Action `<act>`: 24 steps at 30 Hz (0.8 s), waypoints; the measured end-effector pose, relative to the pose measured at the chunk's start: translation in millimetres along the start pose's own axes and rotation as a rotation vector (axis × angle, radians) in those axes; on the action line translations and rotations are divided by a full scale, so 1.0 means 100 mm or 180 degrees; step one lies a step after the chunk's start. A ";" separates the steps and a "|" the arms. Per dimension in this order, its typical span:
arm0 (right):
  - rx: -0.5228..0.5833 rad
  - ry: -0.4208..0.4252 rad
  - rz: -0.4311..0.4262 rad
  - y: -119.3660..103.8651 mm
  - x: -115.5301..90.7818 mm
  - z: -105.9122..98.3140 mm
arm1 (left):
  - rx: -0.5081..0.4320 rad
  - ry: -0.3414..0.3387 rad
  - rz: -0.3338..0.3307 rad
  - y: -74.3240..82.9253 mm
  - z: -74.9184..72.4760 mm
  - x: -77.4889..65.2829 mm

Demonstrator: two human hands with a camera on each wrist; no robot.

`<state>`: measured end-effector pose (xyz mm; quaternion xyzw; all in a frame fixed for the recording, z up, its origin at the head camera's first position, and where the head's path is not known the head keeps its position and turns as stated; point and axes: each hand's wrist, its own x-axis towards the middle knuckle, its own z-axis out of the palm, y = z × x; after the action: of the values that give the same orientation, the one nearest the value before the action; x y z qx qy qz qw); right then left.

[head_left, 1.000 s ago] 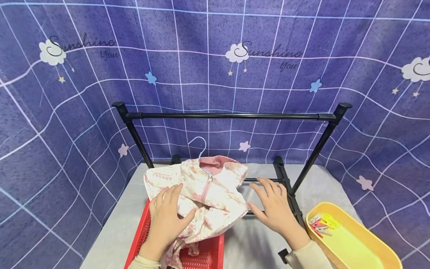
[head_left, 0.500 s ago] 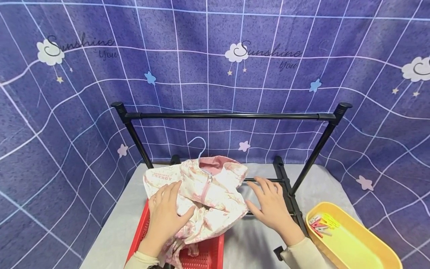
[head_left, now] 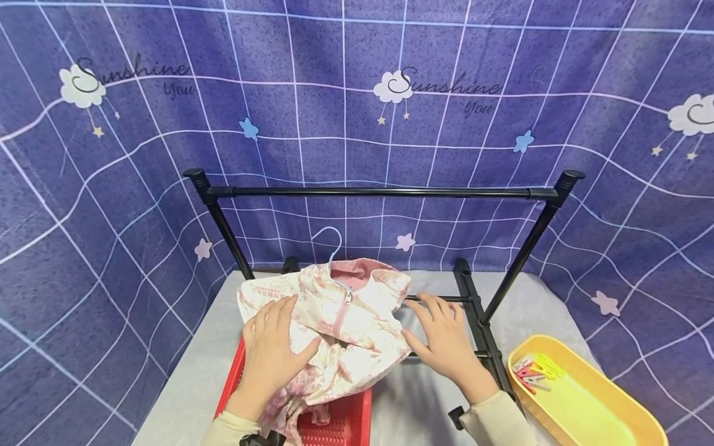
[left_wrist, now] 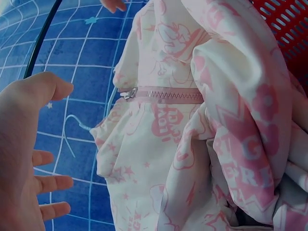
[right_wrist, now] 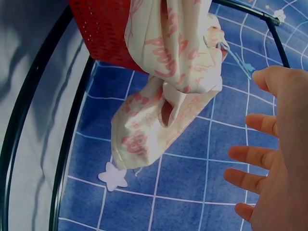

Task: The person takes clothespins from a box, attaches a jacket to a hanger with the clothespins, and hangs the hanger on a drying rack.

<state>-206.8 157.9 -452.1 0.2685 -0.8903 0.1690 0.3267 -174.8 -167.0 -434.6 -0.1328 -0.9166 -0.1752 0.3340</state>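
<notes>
A white and pink printed zip jacket [head_left: 368, 334] with a pink collar lies over the red basket, on a light blue hanger [head_left: 334, 241] whose hook sticks up from the neck. My left hand [head_left: 270, 350] hovers over the jacket's left side, fingers spread, holding nothing. The left wrist view shows this hand [left_wrist: 29, 154] apart from the jacket's front and zip [left_wrist: 168, 95]. Beside the jacket's right edge is my right hand [head_left: 443, 341], fingers extended. In the right wrist view, a gap separates it from the hanging sleeve [right_wrist: 139, 130].
A black clothes rack [head_left: 379, 192] stands behind, its crossbar above the jacket. The red basket [head_left: 365, 415] sits under the jacket. At the right, a yellow tray [head_left: 613, 402] holds several clothespins [head_left: 535, 371]. A blue patterned curtain [head_left: 357, 136] forms the backdrop.
My right hand has drifted slightly left, closer to the jacket's edge. My left hand has shifted a little left and up. The jacket and hanger have stayed in place.
</notes>
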 end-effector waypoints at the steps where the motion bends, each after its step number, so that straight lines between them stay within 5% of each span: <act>1: 0.0000 -0.0001 0.0007 0.00 0.00 0.00 | -0.0003 0.0002 0.0001 -0.01 0.00 0.00; 24: 0.0016 -0.0112 0.0115 0.02 -0.10 0.09 | 0.0090 0.0026 0.0089 -0.25 -0.11 0.15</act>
<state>-206.3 159.1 -465.4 0.2560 -0.9002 0.1725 0.3072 -189.0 -191.5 -422.5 -0.1402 -0.9156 -0.1581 0.3420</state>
